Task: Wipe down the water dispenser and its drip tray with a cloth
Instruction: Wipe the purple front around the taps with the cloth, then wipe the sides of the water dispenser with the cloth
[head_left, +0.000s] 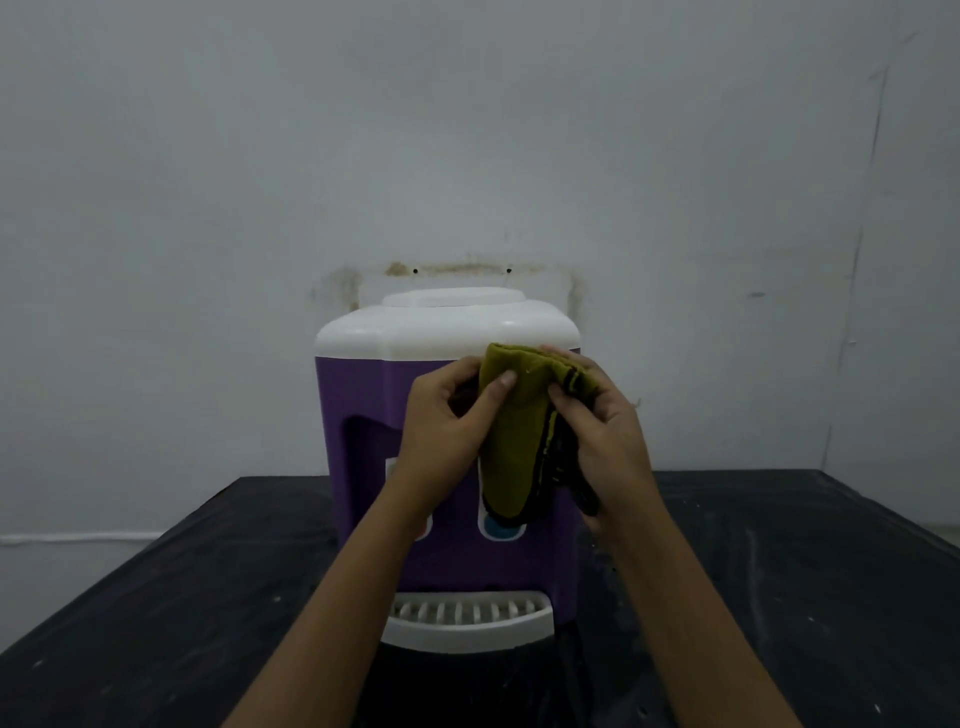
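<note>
A purple water dispenser (363, 395) with a white top stands on a black table (156, 623), against the wall. Its white slotted drip tray (467, 618) juts out at the bottom front. An olive-green cloth (514, 441) with dark stripes along one edge hangs folded in front of the dispenser's upper face. My left hand (441, 441) pinches the cloth's left side with the thumb on top. My right hand (602, 441) grips its right, striped edge. The cloth and both hands hide most of the taps; only a blue tap lever (501, 530) peeks out below the cloth.
A pale wall (467, 156) with a stained outline and two small holes rises right behind the dispenser. The table's dark surface extends left and right of the dispenser, with light scuffs on it. A thin white line runs along the wall at lower left.
</note>
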